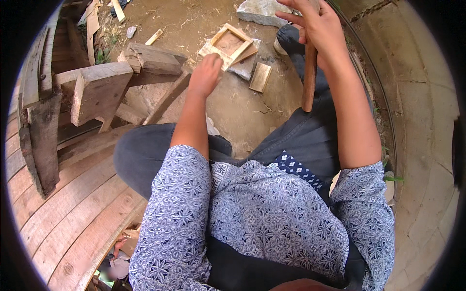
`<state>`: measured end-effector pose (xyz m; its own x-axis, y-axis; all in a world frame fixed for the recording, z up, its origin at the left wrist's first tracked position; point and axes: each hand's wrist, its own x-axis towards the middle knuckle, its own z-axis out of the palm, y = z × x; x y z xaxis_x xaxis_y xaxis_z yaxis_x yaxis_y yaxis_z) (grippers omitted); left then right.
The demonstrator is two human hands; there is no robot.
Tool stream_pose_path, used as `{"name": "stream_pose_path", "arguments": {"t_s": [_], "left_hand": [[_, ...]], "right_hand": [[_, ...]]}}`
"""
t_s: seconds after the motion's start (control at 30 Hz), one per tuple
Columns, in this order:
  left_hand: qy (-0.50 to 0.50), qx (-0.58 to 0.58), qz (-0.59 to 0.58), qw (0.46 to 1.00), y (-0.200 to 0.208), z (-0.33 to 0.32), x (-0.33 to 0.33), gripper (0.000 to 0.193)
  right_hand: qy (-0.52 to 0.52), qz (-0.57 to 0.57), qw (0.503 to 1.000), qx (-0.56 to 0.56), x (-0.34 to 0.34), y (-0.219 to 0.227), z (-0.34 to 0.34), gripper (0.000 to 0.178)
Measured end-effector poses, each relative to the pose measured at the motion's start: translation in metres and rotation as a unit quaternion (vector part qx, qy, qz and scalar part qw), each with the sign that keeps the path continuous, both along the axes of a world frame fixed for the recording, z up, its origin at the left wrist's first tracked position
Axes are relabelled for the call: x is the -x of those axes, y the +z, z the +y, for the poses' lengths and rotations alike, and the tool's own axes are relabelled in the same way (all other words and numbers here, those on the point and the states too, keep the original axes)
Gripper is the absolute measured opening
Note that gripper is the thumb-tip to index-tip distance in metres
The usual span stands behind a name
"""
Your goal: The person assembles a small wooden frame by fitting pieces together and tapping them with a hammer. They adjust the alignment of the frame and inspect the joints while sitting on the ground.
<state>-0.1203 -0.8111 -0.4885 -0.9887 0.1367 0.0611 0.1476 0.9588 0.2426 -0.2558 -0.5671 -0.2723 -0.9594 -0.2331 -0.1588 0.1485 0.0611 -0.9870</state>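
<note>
A small square frame of pale wood strips (239, 35) lies tilted on a flat stone (245, 68), with another thin board (246, 54) partly beneath it. Over the frame's near corner, my left hand (206, 75) has its fingers closed and pressed down; what they pinch is hidden. Raised at the upper right, my right hand (323, 31) grips a brown wooden tool handle (310, 80), some of its fingers stretched out. The handle hangs down above my right thigh, and the tool's head does not show. A short wood block (260, 77) rests on the dirt beside the stone.
Rough timber pieces (99, 92) and a plank surface (87, 213) fill the left side. A large grey stone (259, 12) sits at the far side. A concrete wall (422, 121) runs along the right. Another person (119, 266) is partly visible at lower left.
</note>
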Motion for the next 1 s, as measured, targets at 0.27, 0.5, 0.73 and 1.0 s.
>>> {"name": "stream_pose_path", "arguments": {"t_s": [0.27,0.5,0.73,1.0], "left_hand": [[0.247,-0.098,-0.082,0.961,0.003,0.011,0.015,0.113],[0.153,-0.177,-0.066,0.970,-0.015,-0.005,0.021,0.110],[0.136,-0.089,-0.061,0.985,-0.011,-0.007,0.027,0.126],[-0.019,-0.209,0.086,0.974,0.276,0.034,0.060,0.027]], "right_hand": [[0.017,-0.008,1.000,0.006,-0.002,-0.002,-0.005,0.053],[0.041,-0.025,0.999,-0.008,-0.005,-0.001,-0.008,0.049],[0.065,-0.036,0.997,-0.034,-0.010,-0.003,-0.015,0.048],[0.007,-0.101,0.992,0.068,-0.004,-0.009,-0.011,0.059]]}}
